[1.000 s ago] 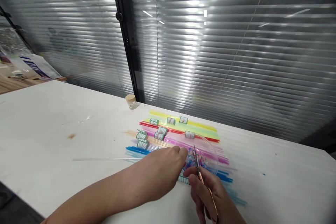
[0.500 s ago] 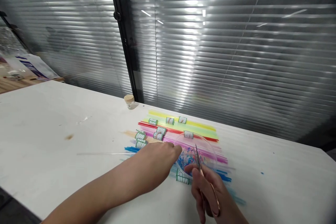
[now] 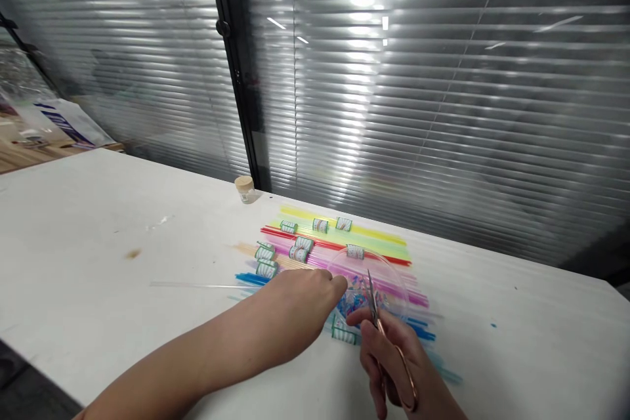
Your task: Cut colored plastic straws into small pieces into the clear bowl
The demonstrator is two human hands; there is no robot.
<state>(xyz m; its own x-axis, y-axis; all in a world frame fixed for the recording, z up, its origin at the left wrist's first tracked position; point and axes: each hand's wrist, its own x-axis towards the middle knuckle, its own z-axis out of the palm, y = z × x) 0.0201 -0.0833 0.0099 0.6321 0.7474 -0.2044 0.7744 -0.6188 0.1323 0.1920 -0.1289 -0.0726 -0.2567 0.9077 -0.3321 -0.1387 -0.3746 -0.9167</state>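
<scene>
My left hand is closed around a thin clear tube, whose long end sticks out leftward over the table. The tube's short end points toward the scissors. My right hand grips these scissors by their rose-gold handles, blades upward. Both hands are at the near rim of a clear round bowl, which holds many small blue, pink and red cut pieces. Beneath and around the bowl lie bundles of coloured tubes, among them yellow, red and blue, several with paper labels.
A small jar with a wooden-looking lid stands at the table's back edge, by a window with blinds. A white package with purple print is at the far left. A brown stain marks the white table.
My left hand has moved slightly to the right, carrying the clear tube toward the scissors. The right hand stays nearly in place; the view has shifted a little.
</scene>
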